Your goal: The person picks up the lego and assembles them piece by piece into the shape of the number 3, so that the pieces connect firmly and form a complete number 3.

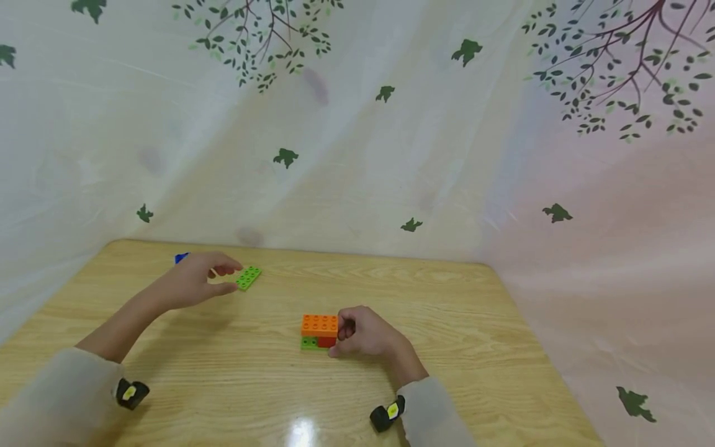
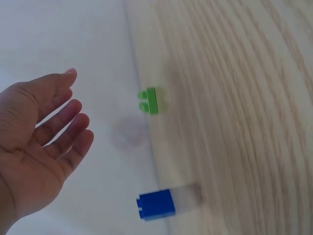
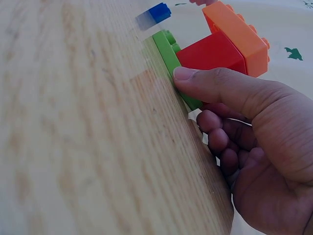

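Observation:
My right hand (image 1: 368, 332) grips the right end of a small stack of toy building bricks. In the right wrist view its thumb (image 3: 188, 74) presses the edge of the green base plate (image 3: 166, 51), with the other fingers curled behind. On that plate sits a red brick (image 3: 212, 56), topped by an orange brick (image 3: 242, 41) that overhangs the plate's free studs. Holding nothing, my left hand (image 1: 198, 279) hovers over the table's far left with fingers loosely bent. Just beyond its fingertips lies a loose light-green plate (image 1: 249, 278), studs up.
A blue brick (image 2: 157, 204) stands near the table's far edge, partly hidden by the left hand in the head view. The wooden table (image 1: 447, 347) ends at a pale curtain (image 1: 346, 155) printed with leaves. Both wrists wear black straps.

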The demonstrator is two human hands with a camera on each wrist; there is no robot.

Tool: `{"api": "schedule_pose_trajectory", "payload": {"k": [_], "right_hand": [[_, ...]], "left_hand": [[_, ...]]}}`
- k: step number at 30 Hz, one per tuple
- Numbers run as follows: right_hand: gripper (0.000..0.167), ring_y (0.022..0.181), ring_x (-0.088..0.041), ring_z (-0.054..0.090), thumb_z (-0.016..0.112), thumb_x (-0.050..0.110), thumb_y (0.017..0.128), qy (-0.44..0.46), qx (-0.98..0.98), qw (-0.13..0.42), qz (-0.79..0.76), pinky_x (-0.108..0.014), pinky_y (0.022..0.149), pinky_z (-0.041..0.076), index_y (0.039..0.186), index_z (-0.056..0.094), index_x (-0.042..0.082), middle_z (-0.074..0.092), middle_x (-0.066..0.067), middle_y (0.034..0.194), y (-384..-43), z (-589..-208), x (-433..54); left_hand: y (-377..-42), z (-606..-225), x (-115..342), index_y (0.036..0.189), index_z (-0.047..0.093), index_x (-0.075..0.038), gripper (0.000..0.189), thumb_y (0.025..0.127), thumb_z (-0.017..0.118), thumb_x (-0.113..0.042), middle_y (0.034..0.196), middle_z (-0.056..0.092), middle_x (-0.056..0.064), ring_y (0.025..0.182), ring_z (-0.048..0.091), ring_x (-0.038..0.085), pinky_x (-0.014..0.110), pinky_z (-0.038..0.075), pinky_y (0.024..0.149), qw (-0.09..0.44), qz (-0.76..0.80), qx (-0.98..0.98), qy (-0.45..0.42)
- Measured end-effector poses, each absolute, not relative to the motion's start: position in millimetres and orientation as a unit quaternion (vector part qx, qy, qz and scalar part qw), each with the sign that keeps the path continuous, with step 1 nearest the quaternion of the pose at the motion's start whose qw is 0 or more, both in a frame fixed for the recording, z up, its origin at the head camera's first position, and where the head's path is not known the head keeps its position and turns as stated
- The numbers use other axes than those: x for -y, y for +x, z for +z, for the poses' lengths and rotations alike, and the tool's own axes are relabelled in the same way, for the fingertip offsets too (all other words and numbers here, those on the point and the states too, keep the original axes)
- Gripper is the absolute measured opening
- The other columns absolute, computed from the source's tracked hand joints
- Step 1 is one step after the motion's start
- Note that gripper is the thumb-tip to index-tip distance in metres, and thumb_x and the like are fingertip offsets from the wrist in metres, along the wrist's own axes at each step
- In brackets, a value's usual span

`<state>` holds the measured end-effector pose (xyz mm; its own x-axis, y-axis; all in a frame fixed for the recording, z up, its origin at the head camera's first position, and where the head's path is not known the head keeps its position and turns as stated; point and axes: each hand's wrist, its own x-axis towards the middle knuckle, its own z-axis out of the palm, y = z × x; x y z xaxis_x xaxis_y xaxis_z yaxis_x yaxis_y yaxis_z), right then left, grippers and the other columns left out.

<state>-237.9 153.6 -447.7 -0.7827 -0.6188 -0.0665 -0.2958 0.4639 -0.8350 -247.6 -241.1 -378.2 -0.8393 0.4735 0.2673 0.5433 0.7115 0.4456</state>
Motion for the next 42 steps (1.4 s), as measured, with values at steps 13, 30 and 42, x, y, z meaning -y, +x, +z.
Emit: {"api": "schedule_pose_trajectory", "payload": {"k": [13,30,42], "right_hand": [[0.026,0.074,-0.012,0.052,0.091,0.017,0.079,-0.270,-0.838,0.182,-0.437,-0.024,0.066,0.046,0.091,0.068,0.017,0.062,0.003,0.081,-237.3,-448.1,-153.6],[0.026,0.073,-0.011,0.052,0.091,0.017,0.079,-0.278,-0.837,0.178,-0.436,-0.023,0.065,0.046,0.091,0.068,0.018,0.058,0.004,0.079,-239.7,-450.3,-154.6],[0.026,0.073,-0.013,0.052,0.090,0.017,0.079,-0.274,-0.836,0.182,-0.439,-0.024,0.065,0.045,0.090,0.067,0.016,0.058,0.003,0.079,-240.2,-449.2,-155.4]], "left_hand": [[-269.0,-375.4,293.6,0.133,0.065,-0.003,0.047,0.099,0.070,-0.036,0.120,0.068,0.021,0.106,0.066,0.037,0.047,0.055,0.082,0.070,-0.288,0.942,-0.157],[-288.6,-392.9,339.6,0.143,0.051,0.004,0.062,0.096,0.074,-0.029,0.137,0.053,0.034,0.119,0.056,0.052,0.058,0.054,0.088,0.016,-0.313,0.944,-0.102],[-299.8,-399.4,347.7,0.146,0.046,0.008,0.070,0.093,0.078,-0.025,0.140,0.048,0.038,0.122,0.053,0.056,0.055,0.054,0.091,-0.025,-0.325,0.941,-0.093]]}}
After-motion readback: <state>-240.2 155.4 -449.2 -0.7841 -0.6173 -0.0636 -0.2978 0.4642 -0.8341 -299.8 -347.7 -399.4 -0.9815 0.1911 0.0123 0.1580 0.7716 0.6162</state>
